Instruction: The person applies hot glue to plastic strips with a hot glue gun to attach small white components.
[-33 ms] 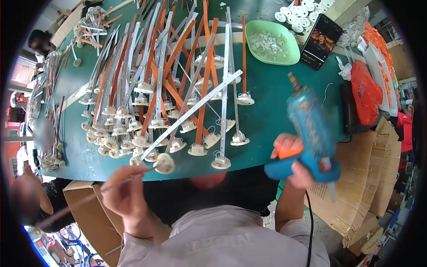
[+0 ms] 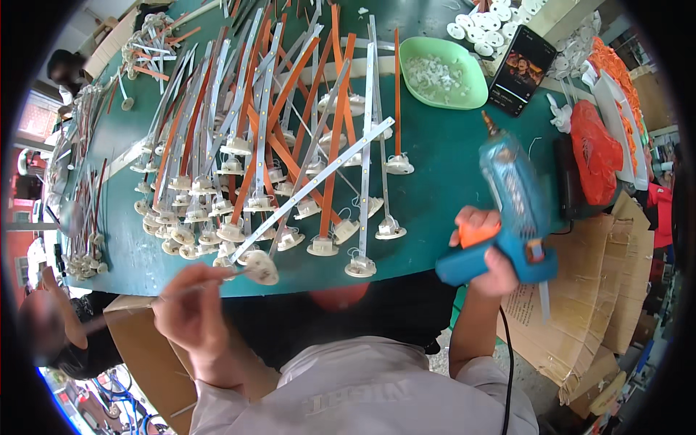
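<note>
My left hand (image 2: 192,312) is closed in a pinch on a thin strip just behind its round white end cap (image 2: 259,267). The strip itself trails off to the lower left, smeared by motion. In my right hand (image 2: 489,254) is a blue glue gun (image 2: 515,170), its fingers wrapped round the handle by the orange trigger (image 2: 478,232). Its nozzle points up and away from me, and a glue stick pokes out of the rear. Beyond my left hand lie many LED strips (image 2: 319,185), white and orange, each with a round white cap at its near end.
A green bowl (image 2: 478,90) of white bits and a phone (image 2: 523,69) stand at the far right. White discs (image 2: 482,29) lie behind them, with a red plastic bag (image 2: 596,152) farther right. Cardboard (image 2: 580,290) stands right of me. Another person (image 2: 65,319) sits at the left.
My left hand has shifted slightly left with the strip, and the cap has tilted. The glue gun has moved a little to the right.
</note>
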